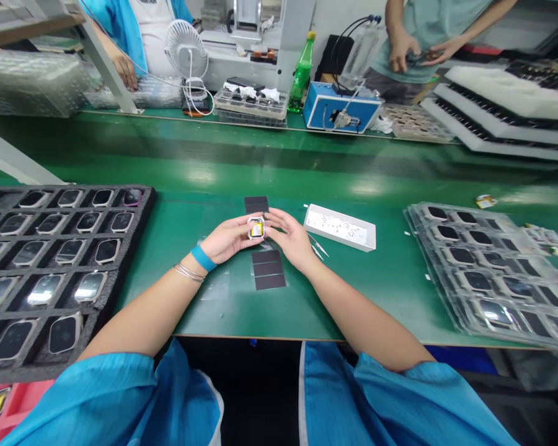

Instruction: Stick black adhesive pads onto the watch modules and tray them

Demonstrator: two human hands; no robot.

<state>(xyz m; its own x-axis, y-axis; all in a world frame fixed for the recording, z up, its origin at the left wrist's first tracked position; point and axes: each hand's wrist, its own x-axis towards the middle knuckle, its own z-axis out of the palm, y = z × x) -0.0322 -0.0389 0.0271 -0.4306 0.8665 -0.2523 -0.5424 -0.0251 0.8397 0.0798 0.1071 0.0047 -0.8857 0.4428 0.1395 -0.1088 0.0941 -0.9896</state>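
Note:
Between my two hands, over the green bench, is a small smartwatch case [256,228] with its yellow inside showing. My left hand [227,240] grips its left side between thumb and fingers. From the right, the fingertips and thumb of my right hand [289,238] close on its other edge. Just below lies a sheet of dark adhesive strips [268,270], with another dark piece [255,204] above the hands. A pair of tweezers [318,246] rests by my right wrist, beside a white tray [372,237] of tiny dark parts.
A black foam tray [149,197] of watches stands at the left, above a red tray [28,396]. Stacked clear trays [416,217] with watch screens lie at the right. Across the bench are a fan [186,48], green bottle [302,73], blue box [316,108] and two people.

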